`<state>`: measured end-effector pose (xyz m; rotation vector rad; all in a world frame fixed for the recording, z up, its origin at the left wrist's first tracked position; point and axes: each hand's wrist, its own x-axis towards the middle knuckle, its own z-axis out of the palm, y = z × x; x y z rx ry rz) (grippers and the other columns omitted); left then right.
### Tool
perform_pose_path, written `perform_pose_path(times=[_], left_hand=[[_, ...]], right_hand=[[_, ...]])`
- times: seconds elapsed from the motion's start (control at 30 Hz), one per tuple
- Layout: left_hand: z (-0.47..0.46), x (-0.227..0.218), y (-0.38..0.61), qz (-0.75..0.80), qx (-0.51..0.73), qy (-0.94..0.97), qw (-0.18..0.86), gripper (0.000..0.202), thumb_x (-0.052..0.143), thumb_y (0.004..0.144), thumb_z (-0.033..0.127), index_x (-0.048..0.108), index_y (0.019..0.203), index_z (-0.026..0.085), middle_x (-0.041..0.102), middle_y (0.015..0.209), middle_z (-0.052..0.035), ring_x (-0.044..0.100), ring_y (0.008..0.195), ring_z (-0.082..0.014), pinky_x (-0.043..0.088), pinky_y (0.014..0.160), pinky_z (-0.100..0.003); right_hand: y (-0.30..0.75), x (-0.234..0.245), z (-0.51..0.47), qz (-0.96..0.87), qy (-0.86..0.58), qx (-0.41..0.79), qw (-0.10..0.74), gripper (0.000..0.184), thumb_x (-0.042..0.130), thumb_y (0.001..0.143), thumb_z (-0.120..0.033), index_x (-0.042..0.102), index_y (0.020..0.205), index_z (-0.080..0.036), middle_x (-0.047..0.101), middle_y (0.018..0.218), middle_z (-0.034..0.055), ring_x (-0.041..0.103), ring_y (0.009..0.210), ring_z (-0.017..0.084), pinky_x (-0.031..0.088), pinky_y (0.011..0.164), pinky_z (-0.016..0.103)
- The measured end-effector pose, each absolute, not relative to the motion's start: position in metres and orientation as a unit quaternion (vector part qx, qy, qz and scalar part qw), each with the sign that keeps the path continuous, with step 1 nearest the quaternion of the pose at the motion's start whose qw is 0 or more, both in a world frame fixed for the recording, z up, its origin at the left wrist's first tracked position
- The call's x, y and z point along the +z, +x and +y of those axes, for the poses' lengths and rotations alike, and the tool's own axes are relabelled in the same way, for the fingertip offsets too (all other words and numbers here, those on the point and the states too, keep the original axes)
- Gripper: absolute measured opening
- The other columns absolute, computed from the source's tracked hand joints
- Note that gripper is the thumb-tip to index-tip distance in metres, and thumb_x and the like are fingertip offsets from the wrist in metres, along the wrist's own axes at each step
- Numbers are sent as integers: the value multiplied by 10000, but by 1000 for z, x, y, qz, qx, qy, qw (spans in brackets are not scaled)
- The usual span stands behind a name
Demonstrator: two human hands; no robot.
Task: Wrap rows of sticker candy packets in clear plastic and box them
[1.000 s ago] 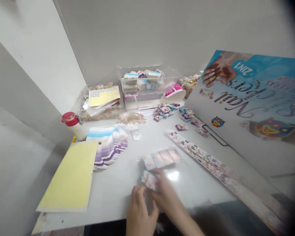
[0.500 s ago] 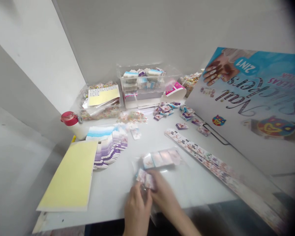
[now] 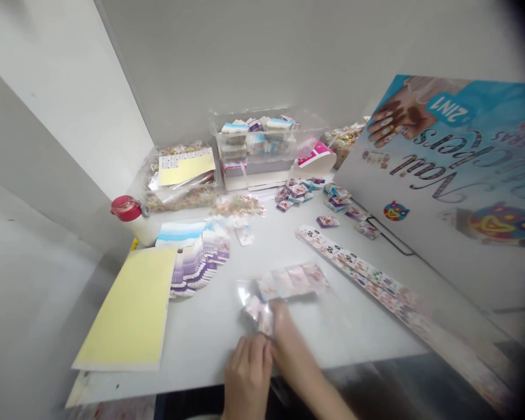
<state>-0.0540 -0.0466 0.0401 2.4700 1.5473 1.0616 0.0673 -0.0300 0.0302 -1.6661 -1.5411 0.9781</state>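
Observation:
Near the table's front edge, my left hand (image 3: 249,361) has its fingers curled closed on the near end of a clear plastic bag (image 3: 244,290). My right hand (image 3: 283,326) is smeared by motion, closed around the bag's right side. Small purple-and-white printed boxes (image 3: 259,315) show through the bag, just beyond my fingers. Behind them lies a row of pale pink printed packs (image 3: 293,281) in clear film, flat on the table. My fingertips are partly hidden.
Left are a yellow sheet stack (image 3: 126,309), fanned purple-and-white cards (image 3: 199,262) and a red-lidded bottle (image 3: 133,219). A clear bin (image 3: 258,140) stands at the back. Rightward lie small boxes (image 3: 297,192), printed strips (image 3: 359,274) and a large "Nail Stickers" box (image 3: 446,175).
My left hand has drawn back slightly and its fingers have curled in at the bag's near end. My right hand has shifted slightly right. The view has shifted a little.

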Motion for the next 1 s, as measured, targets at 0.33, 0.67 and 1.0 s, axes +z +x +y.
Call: perform_pose_path(times=[0.33,0.67,1.0], left_hand=[[-43,37,-56,509,347,788,16,150,447,902,149,526,782,190,544,692,-32,553,650,-165,470,579,-264],[-45,37,-57,510,388,764,77,152,407,923,145,524,837,191,552,753,-25,555,675,-143,484,612,-254],[-47,32,-59,509,403,753,106,148,403,922,136,515,844,194,552,755,-14,567,675,-127,494,625,-238]], right_hand=[[88,40,-32,-551,-579,466,379,351,563,763,-215,422,1084,-190,585,973,55,613,815,177,516,755,319],[81,43,-35,-543,-590,438,406,503,601,765,-274,544,1264,-243,580,1058,70,636,852,187,547,746,311],[86,32,-31,-596,-598,374,383,379,622,784,-336,581,1143,-223,646,1114,75,613,989,232,516,841,351]])
